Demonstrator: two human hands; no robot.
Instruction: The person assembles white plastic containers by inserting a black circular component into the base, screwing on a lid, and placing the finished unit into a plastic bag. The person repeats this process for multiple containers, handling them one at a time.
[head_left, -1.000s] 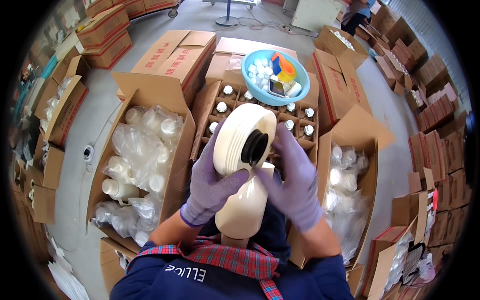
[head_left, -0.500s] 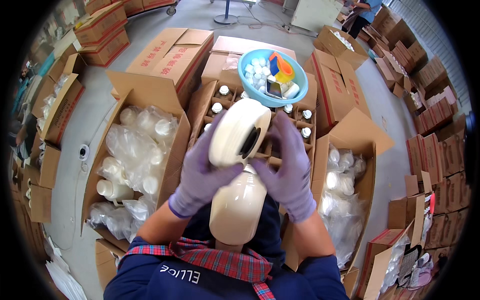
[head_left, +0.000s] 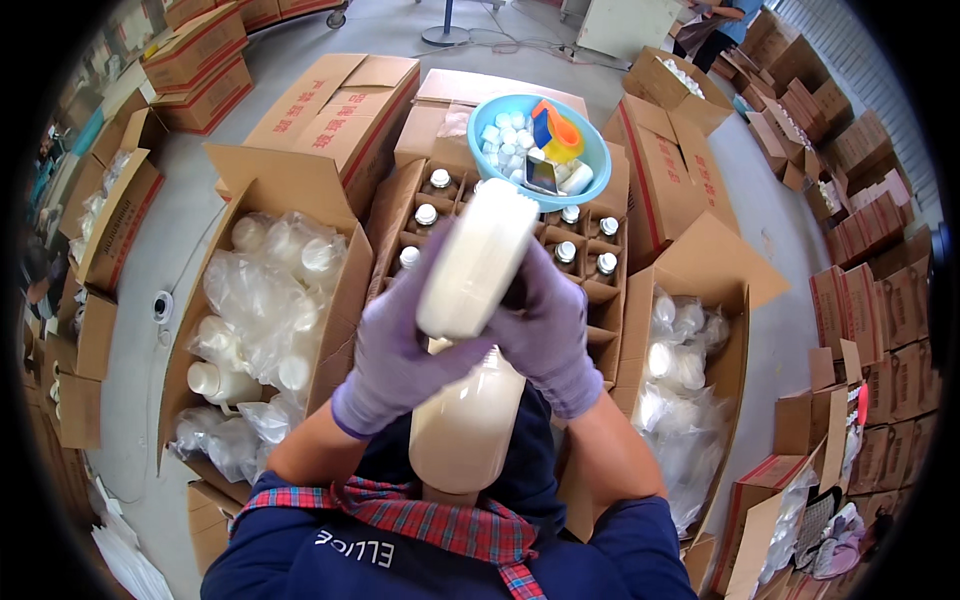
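Between my gloved hands is a thick, cream-white, rounded thing (head_left: pixel 475 265) with a ribbed upper end; its kind I cannot make out. My left hand (head_left: pixel 395 345) is wrapped round its left side. My right hand (head_left: pixel 548 330) grips its lower right side, some fingers hidden behind it. Just below, a glossy cream bottle (head_left: pixel 466 430) stands against my lap, its top mostly covered by the hands. Beyond the hands, a divided carton (head_left: pixel 604 345) holds several clear bottles with white caps (head_left: pixel 426 216).
A blue basin (head_left: pixel 562 201) with white caps, a phone and an orange-yellow-blue ring-shaped thing stands over the carton's far side. Open boxes of bagged white bottles flank me, one at left (head_left: pixel 335 345) and one at right (head_left: pixel 632 375). A person (head_left: pixel 722 30) stands far right.
The cream-white thing has turned, hiding the black centre that showed on its side. My right hand has moved left and closed onto it.
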